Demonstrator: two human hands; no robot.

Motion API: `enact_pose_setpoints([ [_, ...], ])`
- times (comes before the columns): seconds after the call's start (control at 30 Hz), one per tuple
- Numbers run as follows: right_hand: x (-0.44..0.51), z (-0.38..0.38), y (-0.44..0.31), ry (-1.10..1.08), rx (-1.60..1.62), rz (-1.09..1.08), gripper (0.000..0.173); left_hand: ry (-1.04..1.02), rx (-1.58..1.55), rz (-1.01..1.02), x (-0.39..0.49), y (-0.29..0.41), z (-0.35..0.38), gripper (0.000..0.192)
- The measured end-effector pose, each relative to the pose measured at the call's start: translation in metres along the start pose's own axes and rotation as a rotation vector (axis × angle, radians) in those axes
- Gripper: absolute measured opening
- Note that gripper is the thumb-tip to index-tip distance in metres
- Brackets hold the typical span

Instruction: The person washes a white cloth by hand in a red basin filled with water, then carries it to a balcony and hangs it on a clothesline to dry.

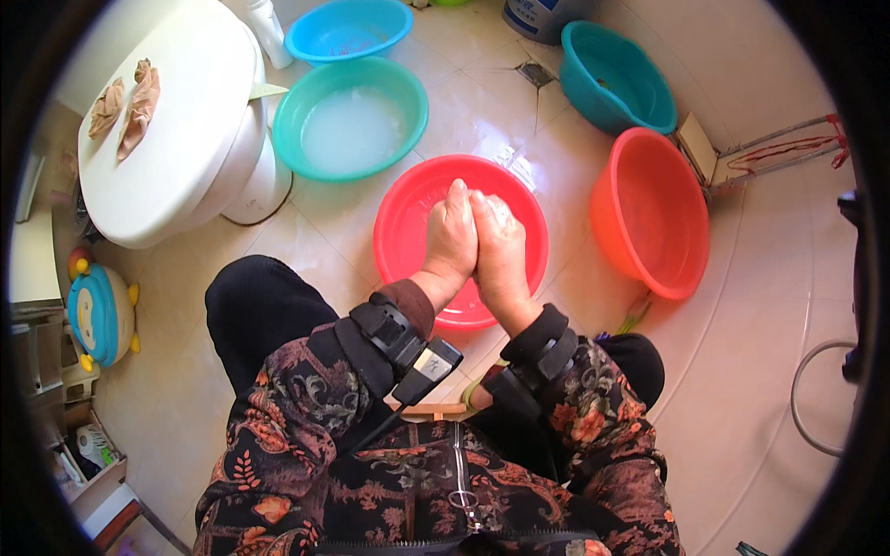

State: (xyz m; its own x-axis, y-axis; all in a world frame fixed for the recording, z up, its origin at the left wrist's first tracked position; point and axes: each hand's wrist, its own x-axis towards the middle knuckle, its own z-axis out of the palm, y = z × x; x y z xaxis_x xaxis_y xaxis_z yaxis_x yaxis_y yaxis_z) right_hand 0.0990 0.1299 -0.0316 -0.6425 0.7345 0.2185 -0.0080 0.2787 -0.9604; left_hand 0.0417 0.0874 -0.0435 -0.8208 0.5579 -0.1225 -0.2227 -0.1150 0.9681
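Note:
My left hand (pixel 450 235) and my right hand (pixel 502 240) are pressed together over a red plastic basin (pixel 393 222). Both are curled, thumbs side by side and pointing away from me. The palms are turned inward, so whatever may lie between them is hidden. Wet, whitish patches show on the right hand's knuckles. Just beyond the red basin, to the left, a green basin (pixel 281 132) holds cloudy, whitish water. Two crumpled tan cloth pieces, a longer one (pixel 141 111) and a shorter one (pixel 106 110), rest on the white toilet lid (pixel 188 139).
A blue basin (pixel 299 43) sits behind the green one. At right, an orange-red basin (pixel 653 215) leans on its side near a teal basin (pixel 612 111). A floor drain (pixel 535 74) lies between. A blue-and-cream penguin-shaped item (pixel 104 316) stands at left. The tiled floor looks wet.

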Motion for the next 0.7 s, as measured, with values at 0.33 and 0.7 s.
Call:
enact_pose_setpoints([
  [0.33, 0.003, -0.004, 0.001, 0.022, 0.359, 0.388, 0.022, 0.027, 0.229, 0.242, 0.006, -0.012, 0.005, 0.048],
  [0.7, 0.000, -0.011, -0.003, -0.099, 0.110, 0.338, 0.027, -0.051, 0.229, 0.265, 0.004, -0.013, 0.001, 0.048],
])
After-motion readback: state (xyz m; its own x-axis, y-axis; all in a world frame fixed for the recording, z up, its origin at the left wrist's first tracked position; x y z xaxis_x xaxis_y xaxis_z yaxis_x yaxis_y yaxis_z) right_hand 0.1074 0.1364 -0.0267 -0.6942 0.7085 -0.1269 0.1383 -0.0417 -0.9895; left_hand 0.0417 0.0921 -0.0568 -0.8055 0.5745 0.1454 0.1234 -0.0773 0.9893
